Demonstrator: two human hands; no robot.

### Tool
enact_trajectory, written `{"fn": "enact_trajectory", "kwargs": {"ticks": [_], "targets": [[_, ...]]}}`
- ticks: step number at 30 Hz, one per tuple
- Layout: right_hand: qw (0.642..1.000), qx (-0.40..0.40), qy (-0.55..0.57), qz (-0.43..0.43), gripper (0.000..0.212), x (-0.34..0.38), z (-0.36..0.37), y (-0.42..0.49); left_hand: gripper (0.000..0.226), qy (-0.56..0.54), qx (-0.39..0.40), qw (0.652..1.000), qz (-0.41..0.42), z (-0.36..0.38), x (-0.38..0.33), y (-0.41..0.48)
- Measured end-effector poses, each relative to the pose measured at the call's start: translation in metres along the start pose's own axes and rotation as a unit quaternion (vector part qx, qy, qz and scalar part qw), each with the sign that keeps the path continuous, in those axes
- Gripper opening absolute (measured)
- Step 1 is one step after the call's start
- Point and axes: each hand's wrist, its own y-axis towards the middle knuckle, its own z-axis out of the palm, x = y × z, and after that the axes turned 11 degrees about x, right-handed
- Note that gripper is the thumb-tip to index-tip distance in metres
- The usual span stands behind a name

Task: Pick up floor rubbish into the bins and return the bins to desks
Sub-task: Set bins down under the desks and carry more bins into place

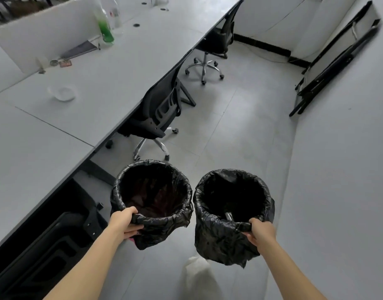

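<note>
Head view, near to far. At the lower edge a pale, blurred shape (197,276) lies on the floor between the forearms; it cannot be identified. The left hand (124,221) grasps the near rim of the left bin (162,221), fingers (132,231) curled under the black liner and thumb over the rim. The right hand (260,231) holds the near rim of the right bin (220,243) in the same way. Both bins hang side by side over the grey floor (240,126), apparently lifted clear of it, with their rims nearly meeting. The left bin shows dark reddish contents; the right bin's interior is too dark to read.

The long table (56,131) runs along the left, with a black office chair (158,111) tucked against its edge and a second chair (216,40) farther on. A white bowl (62,93) and a green bottle (105,29) stand on the table.

Judged step: collection appears finished and the bins are being carried back. The next move calls for lowering each bin upright beside a table place, clear of the chair's wheeled base, before letting go of its rim.
</note>
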Motion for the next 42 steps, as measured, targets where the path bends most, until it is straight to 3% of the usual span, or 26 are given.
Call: {"fn": "enact_trajectory", "kwargs": {"ticks": [5,9,17,21,26,31,36,39,42], "targets": [[0.994,0.010,-0.105,0.033,0.026,0.070,0.043,0.125,0.019,-0.039,-0.055,0.997,-0.050,0.031,-0.034,0.087],[0.984,0.030,-0.157,0.079,0.013,0.086,0.084,0.212,0.025,-0.060,-0.100,0.989,-0.090,0.037,-0.038,0.142],[0.981,0.034,-0.127,0.142,0.037,0.033,0.201,0.407,0.026,-0.074,-0.153,0.977,-0.131,0.038,-0.025,0.315],[0.985,0.041,-0.049,0.162,0.066,-0.010,0.256,0.483,0.022,-0.049,-0.164,0.974,-0.147,0.021,-0.005,0.394],[0.985,0.009,-0.020,0.170,0.065,-0.051,0.303,0.543,0.013,-0.005,-0.177,0.973,-0.146,-0.001,0.010,0.453],[0.986,0.039,-0.061,0.151,0.046,-0.068,0.319,0.549,0.021,0.021,-0.167,0.975,-0.145,-0.010,0.013,0.465],[0.951,0.116,-0.223,0.180,0.052,-0.044,0.302,0.490,0.023,0.012,-0.156,0.976,-0.151,0.005,-0.001,0.427],[0.934,0.143,-0.294,0.142,0.025,0.000,0.284,0.432,0.032,0.002,-0.134,0.980,-0.145,0.027,-0.034,0.378],[0.939,0.169,-0.287,0.082,0.025,0.050,0.276,0.374,0.024,-0.009,-0.123,0.984,-0.125,0.052,-0.074,0.328]]}}
